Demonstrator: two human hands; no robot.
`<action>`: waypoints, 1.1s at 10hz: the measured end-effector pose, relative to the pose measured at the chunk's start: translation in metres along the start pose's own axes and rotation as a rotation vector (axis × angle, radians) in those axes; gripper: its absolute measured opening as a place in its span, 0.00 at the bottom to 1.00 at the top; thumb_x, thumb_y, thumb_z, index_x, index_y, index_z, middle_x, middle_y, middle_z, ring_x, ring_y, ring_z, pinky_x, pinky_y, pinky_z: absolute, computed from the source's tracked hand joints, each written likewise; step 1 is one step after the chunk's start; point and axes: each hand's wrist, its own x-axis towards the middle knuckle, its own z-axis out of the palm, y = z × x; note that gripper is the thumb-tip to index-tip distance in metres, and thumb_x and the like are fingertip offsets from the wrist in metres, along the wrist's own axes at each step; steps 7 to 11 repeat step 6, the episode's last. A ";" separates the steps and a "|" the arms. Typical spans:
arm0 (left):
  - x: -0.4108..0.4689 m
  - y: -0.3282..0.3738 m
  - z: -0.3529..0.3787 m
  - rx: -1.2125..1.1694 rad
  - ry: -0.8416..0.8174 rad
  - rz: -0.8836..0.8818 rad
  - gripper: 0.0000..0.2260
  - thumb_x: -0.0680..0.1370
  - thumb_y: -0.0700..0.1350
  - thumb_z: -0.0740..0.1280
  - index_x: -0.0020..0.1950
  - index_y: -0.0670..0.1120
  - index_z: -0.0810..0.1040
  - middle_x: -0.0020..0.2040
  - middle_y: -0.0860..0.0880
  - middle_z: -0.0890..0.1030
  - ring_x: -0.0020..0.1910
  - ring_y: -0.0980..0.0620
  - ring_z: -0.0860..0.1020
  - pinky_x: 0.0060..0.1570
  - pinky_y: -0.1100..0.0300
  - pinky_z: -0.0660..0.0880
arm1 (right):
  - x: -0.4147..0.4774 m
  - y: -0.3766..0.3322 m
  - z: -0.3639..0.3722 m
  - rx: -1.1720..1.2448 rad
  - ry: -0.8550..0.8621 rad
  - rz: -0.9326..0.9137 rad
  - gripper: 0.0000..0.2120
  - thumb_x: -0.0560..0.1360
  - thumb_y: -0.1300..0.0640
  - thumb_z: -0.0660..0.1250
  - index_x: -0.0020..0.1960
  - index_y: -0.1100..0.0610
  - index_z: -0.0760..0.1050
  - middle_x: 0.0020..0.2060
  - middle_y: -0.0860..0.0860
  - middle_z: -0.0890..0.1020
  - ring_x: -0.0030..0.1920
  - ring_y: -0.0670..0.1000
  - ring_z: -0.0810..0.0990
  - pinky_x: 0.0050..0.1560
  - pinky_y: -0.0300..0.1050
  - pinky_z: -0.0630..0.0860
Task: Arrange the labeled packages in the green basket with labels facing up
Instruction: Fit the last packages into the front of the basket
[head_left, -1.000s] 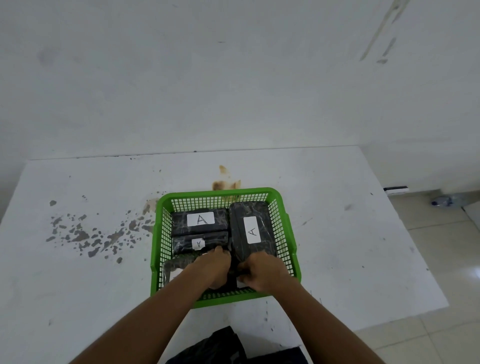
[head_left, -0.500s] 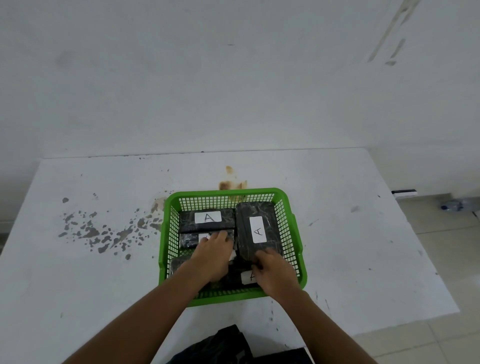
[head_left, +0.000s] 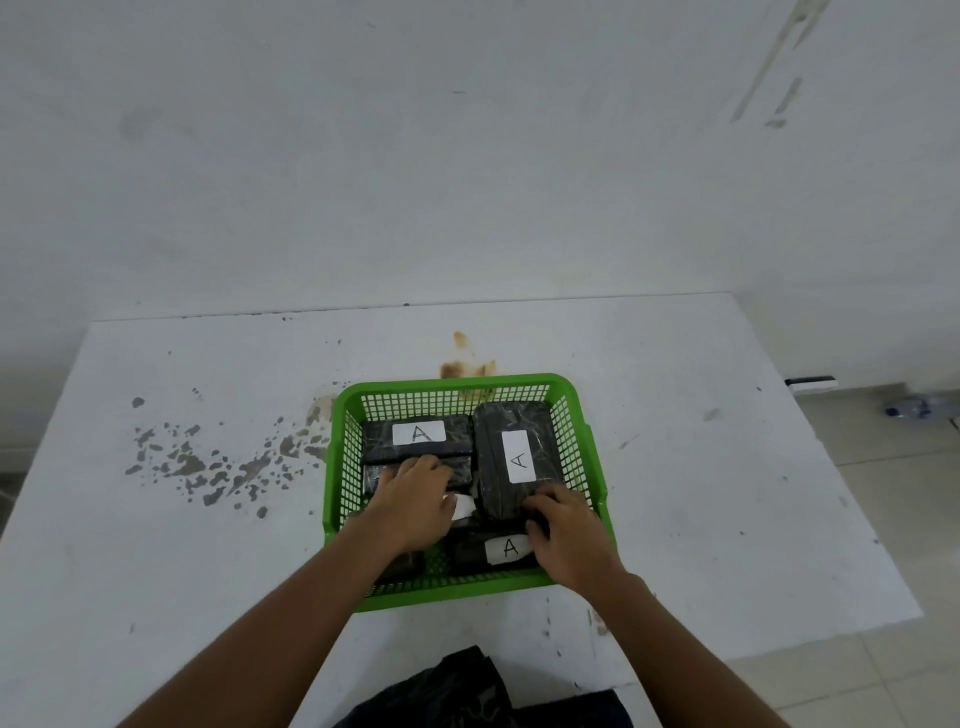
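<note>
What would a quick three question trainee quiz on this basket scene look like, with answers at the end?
1. True or false: the green basket sits on the floor.
2. Which letter shows on the far left package label? A) A B) B C) C
3. Fill in: the right hand rests at the near end of the ____ package.

Key: 1 false, it sits on the white table. 2 A. 3 lengthwise. The left hand covers other packages, so their labels cannot all be checked.
</note>
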 end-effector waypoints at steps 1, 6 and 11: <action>-0.016 -0.003 -0.005 -0.099 0.129 -0.022 0.17 0.79 0.51 0.60 0.66 0.48 0.71 0.67 0.48 0.71 0.67 0.47 0.68 0.66 0.44 0.65 | 0.000 -0.002 -0.007 0.020 0.010 -0.003 0.09 0.75 0.57 0.65 0.55 0.54 0.79 0.54 0.50 0.79 0.55 0.53 0.74 0.55 0.50 0.76; -0.045 -0.013 -0.123 -0.110 0.441 -0.060 0.30 0.80 0.56 0.58 0.77 0.45 0.53 0.79 0.42 0.53 0.77 0.42 0.55 0.71 0.38 0.58 | 0.074 -0.096 -0.159 -0.066 0.112 -0.158 0.26 0.78 0.51 0.64 0.73 0.56 0.63 0.76 0.58 0.60 0.75 0.59 0.58 0.73 0.62 0.59; -0.045 -0.013 -0.123 -0.110 0.441 -0.060 0.30 0.80 0.56 0.58 0.77 0.45 0.53 0.79 0.42 0.53 0.77 0.42 0.55 0.71 0.38 0.58 | 0.074 -0.096 -0.159 -0.066 0.112 -0.158 0.26 0.78 0.51 0.64 0.73 0.56 0.63 0.76 0.58 0.60 0.75 0.59 0.58 0.73 0.62 0.59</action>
